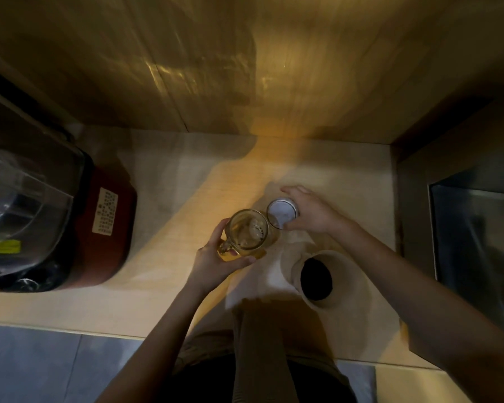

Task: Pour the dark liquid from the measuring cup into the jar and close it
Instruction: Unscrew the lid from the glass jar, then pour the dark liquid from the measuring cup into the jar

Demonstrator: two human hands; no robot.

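Observation:
A clear glass measuring cup (248, 231) with a handle is just left of the counter's middle. My left hand (216, 263) grips it by the handle and the lower side. Its glass looks yellowish in the light, and I cannot tell how much liquid it holds. Right beside it, rim against rim, is a small dark-sided jar (282, 212) with a pale round top. Whether that top is a lid or the open mouth is unclear. My right hand (312, 212) wraps around the jar from the right.
A paper towel roll (341, 274) lies near the counter's front edge, under my right forearm. A red appliance (105, 228) with a clear glass container (26, 199) stands at the left. A metal sink (477, 228) is at the right. The wooden wall (245, 68) closes the back.

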